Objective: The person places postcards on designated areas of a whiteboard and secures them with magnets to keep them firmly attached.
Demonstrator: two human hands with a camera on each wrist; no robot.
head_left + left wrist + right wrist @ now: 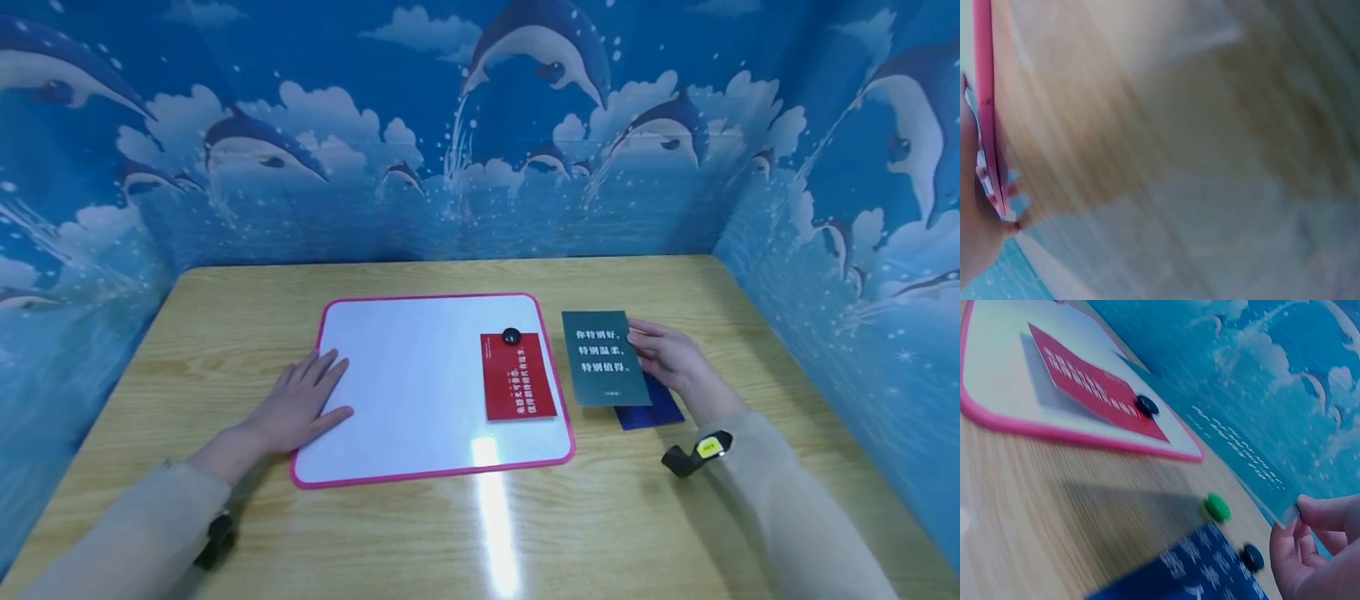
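A white board (408, 392) with a pink rim lies on the table. Across its left rim rests my left hand (303, 400), fingers spread on the surface. On the board's right side a round black magnet (512, 336) sits on the top edge of a red card (517, 379), whose other end lifts off the board in the right wrist view. To the right of the board, my right hand (671, 358) pinches a dark green card (606, 375) with white writing between thumb and fingers, by its edge. This card is held above the table, partly covering a blue card (656, 408).
Beside the blue card, a green magnet (1217, 507) and a second black magnet (1252, 557) lie on the wooden table (420, 542). A blue curtain (450, 208) printed with dolphins rises behind the table and along its sides.
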